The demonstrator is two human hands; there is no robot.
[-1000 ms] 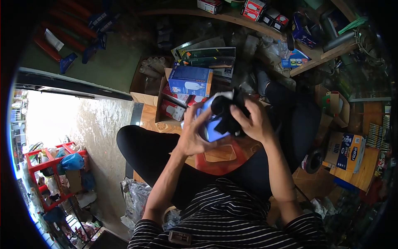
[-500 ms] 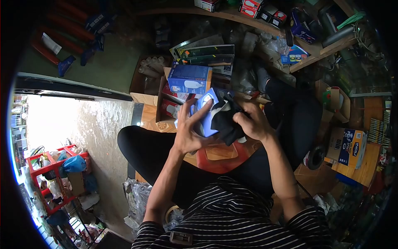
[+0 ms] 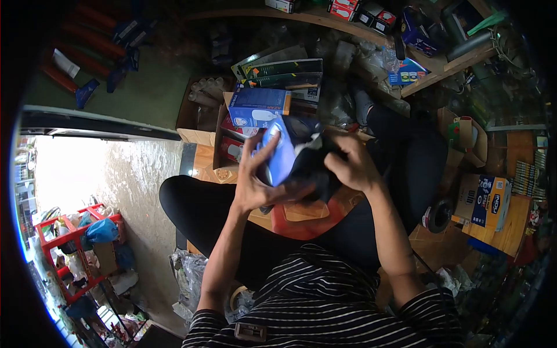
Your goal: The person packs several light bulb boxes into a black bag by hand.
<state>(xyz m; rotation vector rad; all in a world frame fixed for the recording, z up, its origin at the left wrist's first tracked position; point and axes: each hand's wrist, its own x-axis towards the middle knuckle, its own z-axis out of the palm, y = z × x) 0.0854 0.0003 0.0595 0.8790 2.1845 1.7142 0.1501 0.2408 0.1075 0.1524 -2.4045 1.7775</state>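
My left hand [image 3: 253, 182] is wrapped round a small blue box [image 3: 281, 161], thumb and fingers on its sides. The box is tilted above my lap and partly blurred. In my closed right hand [image 3: 354, 165] is a bunched black cloth [image 3: 316, 168] with a pale patch, pressed against the right side of the box. The cloth covers part of the box. Just beyond my hands stands a larger blue LED bulb box [image 3: 258, 108], set in an open carton [image 3: 217, 153].
A red stool [image 3: 307, 227] stands between my legs. Ahead lie flat green-black packages [image 3: 284, 69] and a carton of white tubes [image 3: 200, 113]. Bulb boxes line a wooden shelf [image 3: 313, 17]. To the right are a blue-orange box [image 3: 490, 200] and a black roll [image 3: 438, 217]. A red rack [image 3: 72, 249] stands left.
The blue box has turned slightly in my left hand. The black cloth has shifted across it and is more blurred. The whole view has moved a little.
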